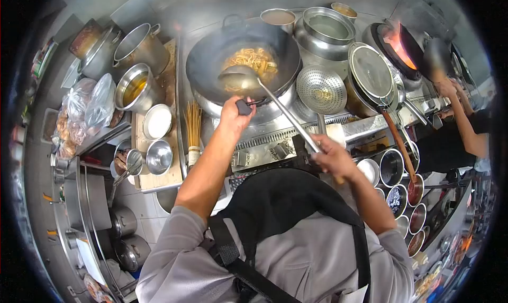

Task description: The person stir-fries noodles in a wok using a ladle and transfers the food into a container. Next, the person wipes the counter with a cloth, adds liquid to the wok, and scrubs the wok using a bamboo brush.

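A large dark wok (203, 57) sits on the burner in front of me, with noodles (256, 59) inside. My left hand (235, 114) is closed at the wok's near rim, around its handle with a small black pad (244, 107). My right hand (334, 158) grips the long handle of a steel ladle (239, 78). The ladle's bowl is over the near part of the noodles and hides some of them; whether it touches them is unclear. Right of the wok lies a perforated skimmer (321, 88), holding a few food bits.
Left stand a pot of yellow oil (135, 88), steel bowls (159, 157), a bamboo brush (193, 125) and plastic bags (99, 99). Right are a round strainer (371, 70), several seasoning containers (391, 168), and a flaming burner (399, 43) where another person (465, 128) works a wok.
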A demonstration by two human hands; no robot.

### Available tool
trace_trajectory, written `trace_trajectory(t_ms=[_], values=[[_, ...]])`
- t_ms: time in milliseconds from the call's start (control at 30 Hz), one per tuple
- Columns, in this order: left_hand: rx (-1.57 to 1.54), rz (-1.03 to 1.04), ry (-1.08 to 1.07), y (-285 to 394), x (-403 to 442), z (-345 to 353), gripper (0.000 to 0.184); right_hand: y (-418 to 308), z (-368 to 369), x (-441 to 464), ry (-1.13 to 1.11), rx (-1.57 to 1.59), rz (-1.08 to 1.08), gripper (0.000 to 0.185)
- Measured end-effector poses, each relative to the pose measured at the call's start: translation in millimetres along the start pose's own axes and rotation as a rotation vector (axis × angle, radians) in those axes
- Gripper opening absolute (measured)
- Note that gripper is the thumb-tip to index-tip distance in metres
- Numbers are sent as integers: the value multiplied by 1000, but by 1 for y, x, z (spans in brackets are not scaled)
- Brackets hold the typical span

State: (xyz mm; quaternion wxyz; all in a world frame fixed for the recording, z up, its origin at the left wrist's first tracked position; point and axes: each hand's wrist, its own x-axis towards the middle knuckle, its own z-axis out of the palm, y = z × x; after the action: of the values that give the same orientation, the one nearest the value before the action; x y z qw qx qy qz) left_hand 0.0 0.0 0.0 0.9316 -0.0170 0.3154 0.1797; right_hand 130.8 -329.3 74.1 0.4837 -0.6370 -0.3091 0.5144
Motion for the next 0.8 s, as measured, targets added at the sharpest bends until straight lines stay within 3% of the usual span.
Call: trace_trajectory(t_ms=[100,200,400,433,500,567,600,700,733,800], values=[[32,92,24,-27,-19,19,19,-66,-31,-19,-61,-244,133,56],[142,238,26,-28,-26,15,13,-82,-24,2,18,-550,86,52],[174,259,51,-73,-74,-68,12,-32,-12,51,214,-542,-36,57],[203,262,73,-80,-92,-75,13,-11,-19,53,242,-684,-378,57],[238,216,64,-84,-133,-44,14,-49,-19,14,115,-471,-99,59],[5,239,108,-67,-130,-1,13,-68,-32,-8,26,-310,3,55],[51,235,57,-56,-115,9,16,-74,-42,-12,-48,-304,61,56],[77,161,-26,-29,-52,-1,20,-89,-32,-1,-42,-383,75,55],[99,238,-27,-32,-41,-7,19,-91,-23,8,20,-573,27,56],[118,306,-20,-39,-27,-29,15,-69,-11,39,81,-580,-34,57]])
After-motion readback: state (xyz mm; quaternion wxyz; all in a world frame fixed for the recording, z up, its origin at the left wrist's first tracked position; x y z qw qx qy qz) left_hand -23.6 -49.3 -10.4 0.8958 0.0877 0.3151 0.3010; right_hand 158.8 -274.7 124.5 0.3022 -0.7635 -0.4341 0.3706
